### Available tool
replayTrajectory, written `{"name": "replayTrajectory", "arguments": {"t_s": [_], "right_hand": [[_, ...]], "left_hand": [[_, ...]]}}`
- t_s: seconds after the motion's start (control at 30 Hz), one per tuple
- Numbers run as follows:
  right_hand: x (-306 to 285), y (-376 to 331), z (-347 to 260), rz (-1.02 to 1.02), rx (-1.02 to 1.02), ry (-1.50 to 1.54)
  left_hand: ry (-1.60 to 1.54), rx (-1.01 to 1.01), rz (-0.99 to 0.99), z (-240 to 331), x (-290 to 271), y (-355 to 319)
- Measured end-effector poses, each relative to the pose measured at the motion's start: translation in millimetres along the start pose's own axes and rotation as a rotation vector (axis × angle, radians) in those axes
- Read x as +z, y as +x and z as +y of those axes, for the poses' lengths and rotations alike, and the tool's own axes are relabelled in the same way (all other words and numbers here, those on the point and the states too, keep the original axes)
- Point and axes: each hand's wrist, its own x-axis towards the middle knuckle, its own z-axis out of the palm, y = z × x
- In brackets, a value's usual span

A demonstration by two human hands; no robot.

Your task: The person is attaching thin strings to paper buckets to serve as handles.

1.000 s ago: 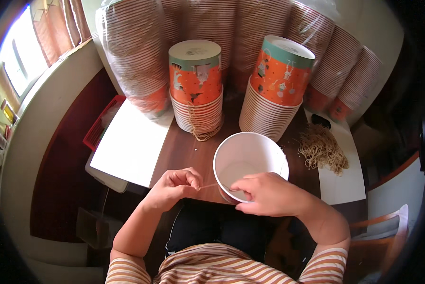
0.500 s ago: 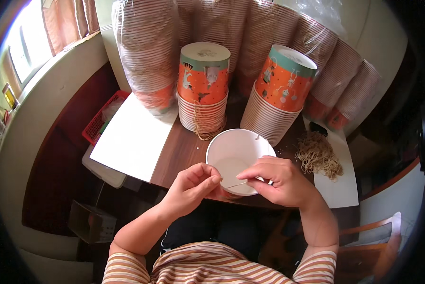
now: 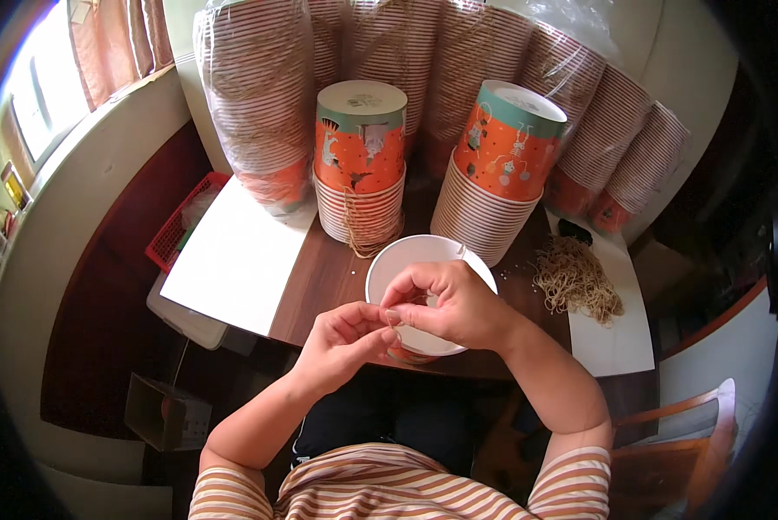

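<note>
A round paper bucket (image 3: 412, 251), white inside, stands at the table's front edge with its mouth up. Over its near left rim my two hands meet, fingertips almost touching. My left hand (image 3: 344, 340) pinches a short end of thin tan cord (image 3: 395, 321). The same cord is pinched between the thumb and forefinger of my right hand (image 3: 460, 303), which hides part of the bucket's mouth. Near the bucket's far right rim a small bit of cord (image 3: 462, 251) shows. A heap of loose tan cords (image 3: 577, 279) lies right of the bucket.
Behind the bucket stand two upside-down stacks of orange and green buckets, left (image 3: 360, 147) and right (image 3: 508, 143). Cords (image 3: 367, 227) hang on the left stack. Tall plastic-wrapped stacks (image 3: 259, 104) line the back. A red basket (image 3: 176, 221) sits left; a wooden chair (image 3: 683, 433) stands right.
My right hand has moved left, up against my left fingertips, so the stretch of cord between them is shorter. The view has shifted slightly.
</note>
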Motion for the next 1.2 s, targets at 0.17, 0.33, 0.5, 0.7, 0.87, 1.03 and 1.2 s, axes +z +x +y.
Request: {"name": "replayTrajectory", "arguments": {"t_s": [0.17,0.33,0.5,0.7,0.87,1.03,1.2], "right_hand": [[2,4,-1,-0.02,-0.019,-0.11],[3,0,7,0.369,-0.394,-0.701],[6,-23,10,0.289,-0.186,-0.47],[18,-22,18,0.101,0.183,-0.023],[14,-27,8,0.14,0.3,-0.021],[11,-45,5,0.242,0.186,-0.157],[8,-55,-3,0.421,0.035,-0.473]], "left_hand": [[0.105,0.043,-0.032,-2,1,1],[0.141,0.01,-0.008,1,-2,1],[0.157,0.016,0.052,-3,-4,1],[0.09,0.063,0.042,-4,0,-1],[0.081,0.133,0.031,-9,2,1],[0.146,0.109,0.063,-13,2,-1],[0.168,0.108,0.068,-13,0,-1]]}}
